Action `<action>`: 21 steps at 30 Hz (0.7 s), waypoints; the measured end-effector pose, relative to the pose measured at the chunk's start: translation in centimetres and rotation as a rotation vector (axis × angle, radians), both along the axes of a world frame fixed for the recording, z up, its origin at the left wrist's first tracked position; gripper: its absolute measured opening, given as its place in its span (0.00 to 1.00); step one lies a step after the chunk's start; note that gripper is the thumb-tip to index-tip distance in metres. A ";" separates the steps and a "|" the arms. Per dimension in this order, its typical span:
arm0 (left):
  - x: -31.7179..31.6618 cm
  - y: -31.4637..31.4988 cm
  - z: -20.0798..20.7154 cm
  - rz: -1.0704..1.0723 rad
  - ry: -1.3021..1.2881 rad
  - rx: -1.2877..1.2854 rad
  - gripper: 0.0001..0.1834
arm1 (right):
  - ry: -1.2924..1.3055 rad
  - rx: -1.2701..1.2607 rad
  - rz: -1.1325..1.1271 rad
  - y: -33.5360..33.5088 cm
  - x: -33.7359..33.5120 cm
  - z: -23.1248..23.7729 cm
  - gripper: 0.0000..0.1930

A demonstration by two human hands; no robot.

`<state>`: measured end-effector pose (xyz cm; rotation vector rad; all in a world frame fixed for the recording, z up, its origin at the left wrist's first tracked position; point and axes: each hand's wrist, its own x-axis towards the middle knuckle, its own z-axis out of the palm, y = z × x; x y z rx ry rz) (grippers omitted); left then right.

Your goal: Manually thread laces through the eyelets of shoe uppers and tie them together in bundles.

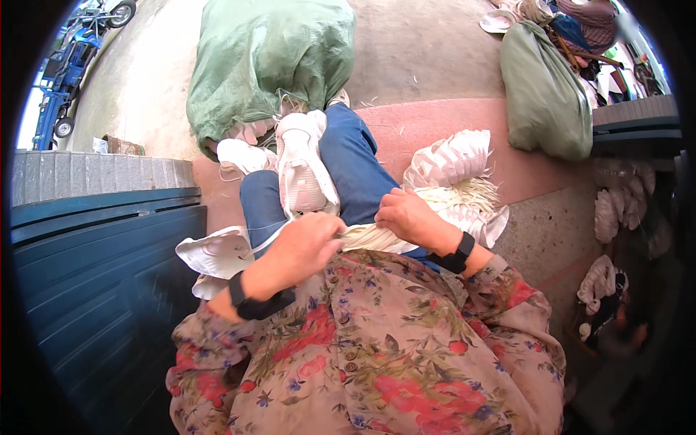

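Note:
Across my lap lies a bundle of cream-white shoelaces (370, 239), running out to a frayed heap on the right. My left hand (304, 243) is closed in a pinch at the bundle's left end, with a pale lace at its fingertips. Over the bundle, my right hand (417, 220) has its fingers bent together; what they grip is hidden. A white and pale pink shoe upper (301, 170) rests between my legs, toe toward me, just beyond the left hand. Another white shoe upper (214, 252), with a loose strand, lies beside my left thigh.
A large green sack (272, 65) with more uppers at its mouth stands beyond my feet. Stacked white uppers (449, 159) lie right of my knee. A second green sack (544, 94) leans farther right. Blue panelled furniture (109, 275) closes in my left side.

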<state>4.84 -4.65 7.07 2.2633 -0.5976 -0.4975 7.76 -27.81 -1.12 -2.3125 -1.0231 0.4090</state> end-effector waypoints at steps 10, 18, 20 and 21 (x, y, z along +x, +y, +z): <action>4.5 -2.9 2.5 0.260 0.581 -0.393 0.12 | 0.409 0.350 -0.182 -1.6 6.1 11.6 0.06; -0.1 5.4 0.4 0.394 0.752 -0.347 0.10 | 0.446 0.181 -0.181 -4.8 4.1 5.6 0.09; -1.3 6.8 0.2 0.501 0.879 -0.422 0.11 | 0.501 0.141 -0.229 -5.3 4.3 4.8 0.07; -1.5 7.3 0.1 0.517 0.848 -0.416 0.11 | 0.273 0.002 -0.230 -6.4 4.6 3.1 0.08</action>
